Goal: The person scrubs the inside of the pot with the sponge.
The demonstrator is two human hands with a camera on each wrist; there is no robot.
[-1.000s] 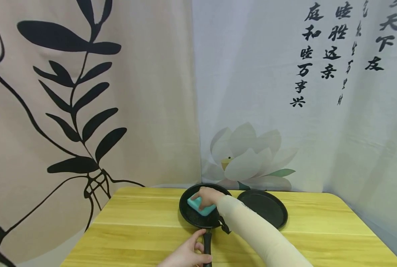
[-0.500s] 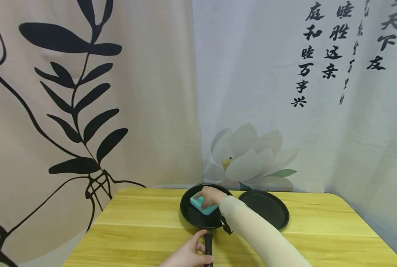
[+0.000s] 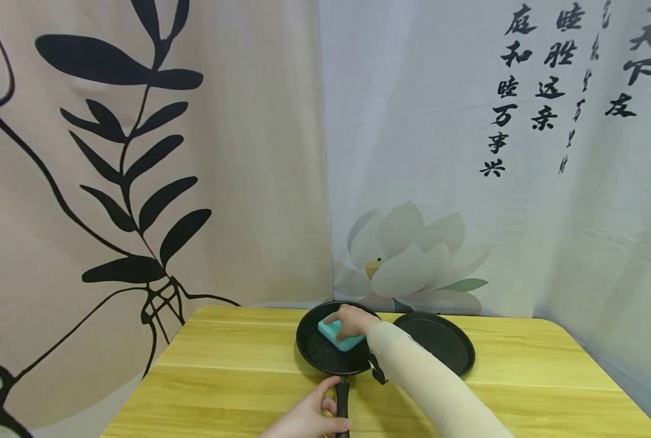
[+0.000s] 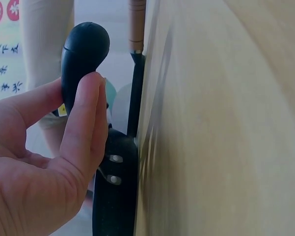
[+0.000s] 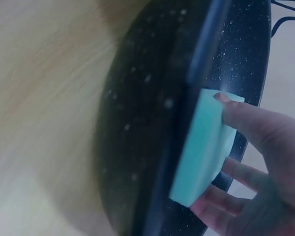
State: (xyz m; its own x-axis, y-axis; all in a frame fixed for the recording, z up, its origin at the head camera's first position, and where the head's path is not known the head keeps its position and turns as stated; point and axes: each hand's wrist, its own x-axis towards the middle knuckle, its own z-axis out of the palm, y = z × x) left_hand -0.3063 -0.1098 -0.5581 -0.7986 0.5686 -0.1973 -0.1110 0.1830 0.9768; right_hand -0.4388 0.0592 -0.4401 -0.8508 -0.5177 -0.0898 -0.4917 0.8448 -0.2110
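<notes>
A black speckled frying pan [image 3: 325,361] sits on the wooden table, its handle [image 3: 342,401] pointing toward me. My left hand [image 3: 313,415] grips that handle, thumb on one side and fingers on the other; the left wrist view shows the handle's rounded end [image 4: 86,46] sticking out past the fingers. Inside the pan, my right hand [image 3: 354,320] holds a teal sponge [image 3: 348,345] against the surface. In the right wrist view the thumb and fingers pinch the sponge [image 5: 199,152] at its edges. The sponge's upper right part is hidden under the hand.
A round, shallow black pan [image 3: 437,342] lies right of the frying pan, partly behind the right sleeve [image 3: 429,383]. A small black piece [image 3: 378,370] shows beside the forearm. The left wrist view has a brown wooden handle [image 4: 136,27] low over the table [image 3: 221,377]. Printed curtain [image 3: 260,182] hangs behind.
My right hand has slid the sponge slightly to the right within the pan. The left hand keeps its grip on the handle. The whole head view has shifted a little.
</notes>
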